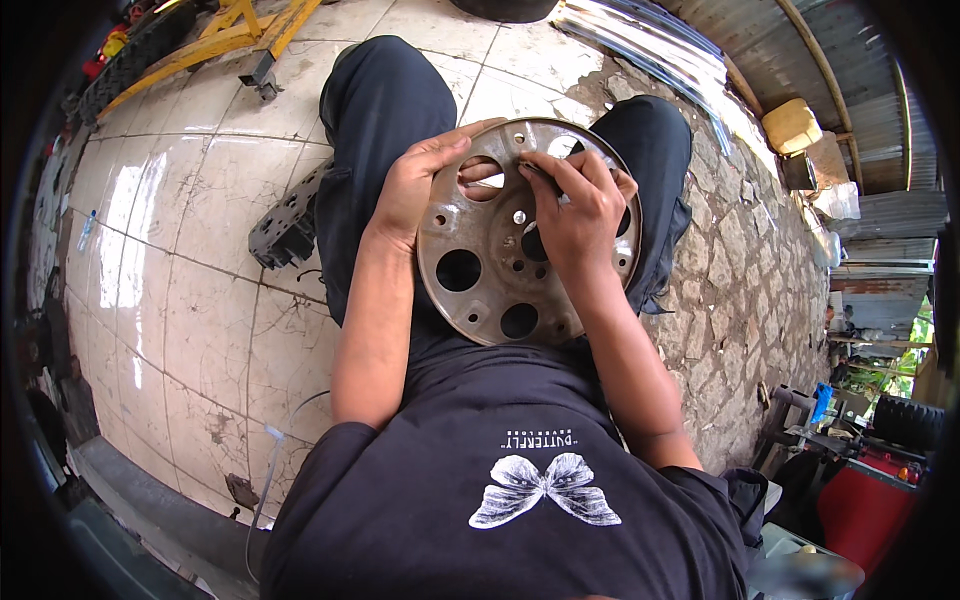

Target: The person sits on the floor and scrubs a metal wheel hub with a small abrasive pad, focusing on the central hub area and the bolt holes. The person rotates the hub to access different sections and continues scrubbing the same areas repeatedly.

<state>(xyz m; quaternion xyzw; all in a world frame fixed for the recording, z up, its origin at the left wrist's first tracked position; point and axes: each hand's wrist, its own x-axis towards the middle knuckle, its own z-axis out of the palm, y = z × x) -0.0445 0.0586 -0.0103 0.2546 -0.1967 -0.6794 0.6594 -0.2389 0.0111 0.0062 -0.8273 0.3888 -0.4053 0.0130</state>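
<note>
A round metal flexplate [487, 230], brownish grey with several large holes and smaller bolt holes, rests tilted on my lap between my thighs. My left hand [408, 185] grips its upper left edge, thumb along the face. Through the upper left hole, fingers of that hand show behind the plate. Over the upper right part of the disc, my right hand [582, 205] is closed in a pinch, fingertips at the plate's face near its upper middle. Whatever lies between those fingertips is too small or hidden to make out. My right hand covers part of the holes.
A dark metal block with openings [288, 222] lies on the pale tiled floor [215, 330] left of my leg. Beyond it stands a yellow metal frame [215, 45]. Stone paving [735, 290] runs along the right, with a yellow jerrycan [792, 126] and a red machine [865, 510].
</note>
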